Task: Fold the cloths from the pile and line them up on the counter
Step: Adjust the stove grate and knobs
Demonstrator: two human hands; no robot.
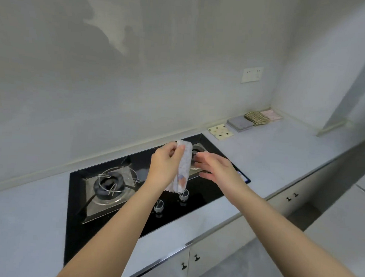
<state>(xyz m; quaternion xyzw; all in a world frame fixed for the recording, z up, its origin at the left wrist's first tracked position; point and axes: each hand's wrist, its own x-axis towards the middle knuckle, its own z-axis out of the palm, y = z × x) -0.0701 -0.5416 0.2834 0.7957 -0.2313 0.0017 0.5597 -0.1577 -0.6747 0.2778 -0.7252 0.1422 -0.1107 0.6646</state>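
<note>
**A:** Where is the cloth that is being worked on?

**B:** The white printed cloth (183, 169) hangs in mid-frame above the black hob (204, 193). The left hand (164, 164) holds it by its top edge, and its lower end dangles just over a knob (183, 194).

**A:** How does that grip look?

**B:** Thumb and fingers curl together, pinching the cloth's top fold. The rest drops in a narrow strip.

**A:** And the other hand?

**B:** The right hand (216, 168) is just right of the cloth. Its grip is spread, fingers straight, holding nothing. Whether its fingertips touch the cloth cannot be told.

**A:** Are any cloths laid down?

**B:** Four lie folded in a row on the surface (281, 159), along the back wall at the right of the frame. A cream dotted cloth (220, 131) is nearest the hob, then a grey cloth (239, 123), a checked cloth (256, 117) and a pink cloth (272, 114) in the corner. The checked one overlaps the pink one's edge.

**A:** Anything else?

**B:** A burner (109, 185) sits at the hob's left, and a socket plate (252, 74) is on the wall above the row.
</note>
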